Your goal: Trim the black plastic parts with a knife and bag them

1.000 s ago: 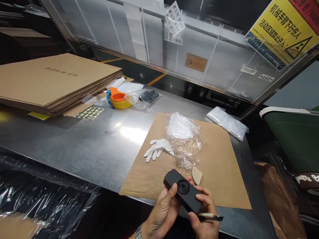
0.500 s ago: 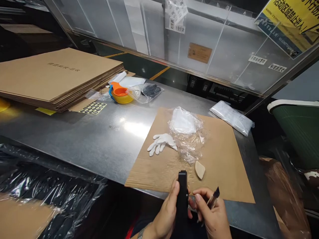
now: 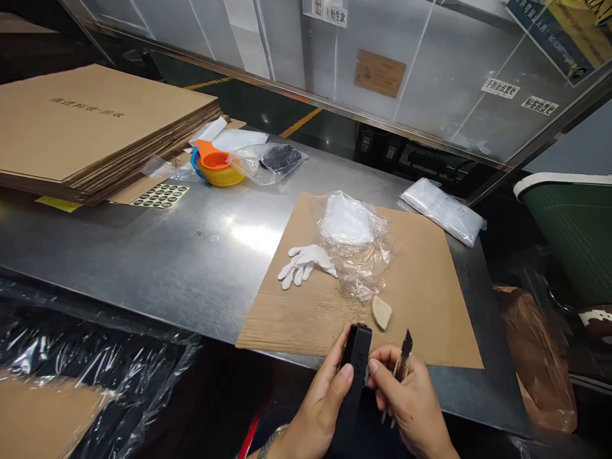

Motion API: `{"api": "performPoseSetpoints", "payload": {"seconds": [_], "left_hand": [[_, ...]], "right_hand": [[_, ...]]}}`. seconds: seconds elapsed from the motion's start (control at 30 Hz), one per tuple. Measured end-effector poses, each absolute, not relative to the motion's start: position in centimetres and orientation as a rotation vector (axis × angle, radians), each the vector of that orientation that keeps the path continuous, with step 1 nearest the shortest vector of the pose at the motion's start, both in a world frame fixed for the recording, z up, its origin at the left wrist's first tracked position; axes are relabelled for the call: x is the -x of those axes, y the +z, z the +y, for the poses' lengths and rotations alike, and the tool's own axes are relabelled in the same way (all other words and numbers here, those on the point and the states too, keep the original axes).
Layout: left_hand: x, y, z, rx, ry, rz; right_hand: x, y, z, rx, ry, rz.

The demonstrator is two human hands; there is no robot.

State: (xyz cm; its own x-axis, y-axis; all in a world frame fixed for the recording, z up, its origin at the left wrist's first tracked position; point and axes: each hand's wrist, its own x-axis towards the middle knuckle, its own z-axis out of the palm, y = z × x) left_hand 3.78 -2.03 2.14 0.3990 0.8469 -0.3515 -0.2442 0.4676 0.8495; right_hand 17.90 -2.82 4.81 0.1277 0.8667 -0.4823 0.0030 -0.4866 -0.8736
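Tabletop (image 3: 215, 255): shiny metal, stretching in front of you, with a framed, translucent panel (image 3: 287, 51) beyond it.
Black device (image 3: 356, 357): in your left hand, just over the near edge of the cardboard sheet (image 3: 421, 287), its narrow, lettered side turned toward you.
Left hand (image 3: 322, 401): closed round the device, your thumb pressed on the lettered side and your fingers behind.
Right hand (image 3: 408, 401): curled, holding a slim tool (image 3: 404, 358) among your fingers, dark pointed tip up; your thumb and forefinger pinch together at the device's right side, but you cannot tell whether anything small is between them.
Beige wedge (image 3: 381, 313): lying on the cardboard beyond your hands.
White glove (image 3: 306, 264): flat on the cardboard, left of the crumpled clear plastic (image 3: 361, 274), which has a white bundle (image 3: 347, 218) at its far end.
Left side: cardboard stack (image 3: 105, 121), with a sticker sheet (image 3: 160, 196) and orange and yellow cups (image 3: 222, 171) near it; just beside the cups lies a clear bag (image 3: 280, 162) with something dark inside.
Right side: white packet (image 3: 442, 210) at the cardboard's far corner.
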Motion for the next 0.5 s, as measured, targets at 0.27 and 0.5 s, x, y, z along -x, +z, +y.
{"api": "performPoseSetpoints", "payload": {"seconds": [0.27, 0.5], "left_hand": [[-3.42, 1.45, -2.45, -1.064, 0.767, 0.943], [-3.45, 1.14, -2.78, -1.197, 0.739, 0.983]], "right_hand": [[-18.47, 5.32, -2.74, 1.652, 1.497, -0.9], [-18.68, 5.67, -2.55, 1.693, 1.529, -0.884]]}}
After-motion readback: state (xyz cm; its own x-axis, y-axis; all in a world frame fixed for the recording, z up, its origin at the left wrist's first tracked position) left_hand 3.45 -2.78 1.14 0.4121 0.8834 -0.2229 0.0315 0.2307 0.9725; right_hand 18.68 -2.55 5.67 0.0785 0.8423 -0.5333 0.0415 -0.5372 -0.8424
